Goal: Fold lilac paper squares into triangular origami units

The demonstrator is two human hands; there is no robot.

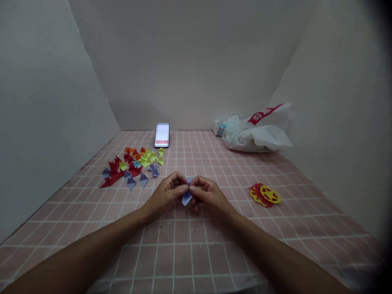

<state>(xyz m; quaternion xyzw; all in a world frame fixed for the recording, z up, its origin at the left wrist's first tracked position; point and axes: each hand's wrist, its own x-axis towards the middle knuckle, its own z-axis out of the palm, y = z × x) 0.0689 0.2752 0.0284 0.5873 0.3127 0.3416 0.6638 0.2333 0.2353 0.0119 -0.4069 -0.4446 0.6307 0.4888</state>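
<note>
Between my two hands, over the middle of the table, is a small folded piece of lavender paper point(187, 198). My left hand point(172, 188) pinches it from the left with thumb and forefinger. From the right, my right hand point(208, 192) pinches the same paper, its thumb almost meeting the left one. Parts of the paper show above and below the fingertips; its middle is hidden by them. Left of my hands lie several folded paper figures, among them a lavender one point(143, 180), a red one point(112, 176) and a yellow one point(147, 159).
A phone point(162, 135) with a lit screen stands propped at the back. A white plastic bag point(254, 132) and a small box point(218, 128) sit at the back right. Red and yellow cut-out discs point(266, 195) lie on the pink checked tablecloth point(183, 261). Walls enclose three sides.
</note>
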